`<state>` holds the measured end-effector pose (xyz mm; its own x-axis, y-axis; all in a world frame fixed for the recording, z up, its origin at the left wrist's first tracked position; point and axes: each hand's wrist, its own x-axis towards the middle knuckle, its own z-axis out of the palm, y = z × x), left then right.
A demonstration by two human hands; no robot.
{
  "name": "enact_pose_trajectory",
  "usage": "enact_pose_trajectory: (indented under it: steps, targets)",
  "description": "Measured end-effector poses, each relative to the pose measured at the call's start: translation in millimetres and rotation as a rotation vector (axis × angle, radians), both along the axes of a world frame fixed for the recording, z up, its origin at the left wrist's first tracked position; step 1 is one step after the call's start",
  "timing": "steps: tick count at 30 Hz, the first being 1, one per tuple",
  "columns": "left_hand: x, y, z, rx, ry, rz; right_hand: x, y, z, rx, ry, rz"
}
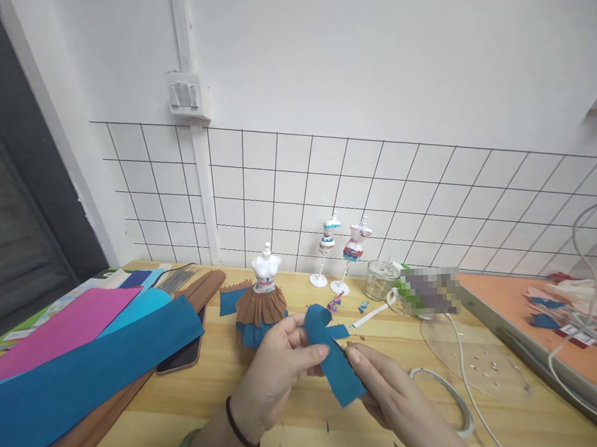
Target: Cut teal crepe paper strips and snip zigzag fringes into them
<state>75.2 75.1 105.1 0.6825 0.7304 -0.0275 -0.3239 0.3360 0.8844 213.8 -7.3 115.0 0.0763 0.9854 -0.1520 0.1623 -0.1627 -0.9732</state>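
Observation:
A piece of teal blue fabric (339, 375) with a rounded upper end is pinched between the thumb and fingers of my left hand (278, 354). My right hand (387, 382) is closed round scissors (341, 347); only a thin blade shows, lying against the fabric's right edge, and the handles are hidden. A narrow teal strip (339, 331) sticks out beside the blade. Just behind my left hand stands a small white dress form (266, 273) wearing a gathered brown skirt (260, 307) with a blue tier below, partly covered by my hand.
Folded cloth (149, 335) and a phone (182, 353) lie at left. Two small mannequins (328, 238) on stands and a glass jar (380, 280) are behind. A tape roll (450, 395), a white cable (463, 361) and fabric scraps (335, 303) occupy the table's right and middle.

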Motion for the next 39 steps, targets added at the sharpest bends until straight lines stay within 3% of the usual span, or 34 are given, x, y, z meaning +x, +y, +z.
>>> enact_pose_trajectory:
  steps: [8,20,28,39]
  targets:
    - [1.8,-2.3,-1.7,-0.046,-0.017,0.007,0.0,2.7,-10.7,0.019,0.010,-0.058]
    - [7.1,-6.3,-7.0,-0.170,-0.057,0.020,-2.1,1.6,-7.9,0.044,0.021,-0.076]
    - [10.1,-6.8,-15.6,-0.223,-0.108,0.005,1.0,3.9,-14.8,0.096,-0.037,-0.070]
    - [12.3,-6.9,-14.7,-0.264,-0.117,0.006,0.1,3.3,-11.9,0.161,-0.086,-0.076]
